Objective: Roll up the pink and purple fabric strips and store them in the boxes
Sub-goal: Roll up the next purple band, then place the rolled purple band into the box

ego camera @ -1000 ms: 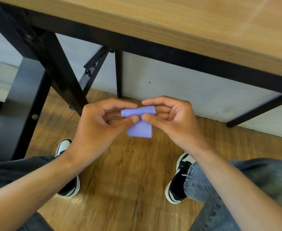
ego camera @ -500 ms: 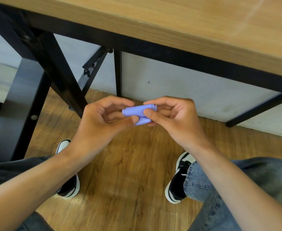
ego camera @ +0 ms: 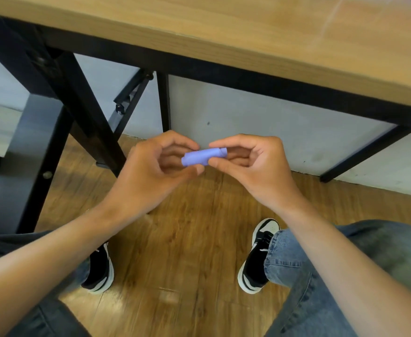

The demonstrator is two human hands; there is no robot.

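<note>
- Tabletop of light brown wood [ego camera: 248, 27] with a black metal frame spans the far side of the view, its black legs [ego camera: 41, 147] standing at the far left.
- Wooden plank floor [ego camera: 187, 239] fills the near ground, and a pale wall [ego camera: 260, 122] stands behind the table.
- Blue denim trouser legs [ego camera: 321, 276] come in from the near corners, with a black-and-white sneaker [ego camera: 258, 259] on the right and its partly hidden twin [ego camera: 101, 271] on the left.
- Left hand [ego camera: 148, 176] is held above the floor in the middle of the view, thumb and fingers curled round the left end of the roll.
- Right hand [ego camera: 253, 164] sits just beside it, thumb and forefinger pinching the right part of the roll; the fingertips of the two hands nearly meet.
- Small purple fabric strip [ego camera: 200, 157] is wound into a tight short roll lying roughly level between both hands, below the table edge; its loose end seems tucked under, though the fingers hide that part.
</note>
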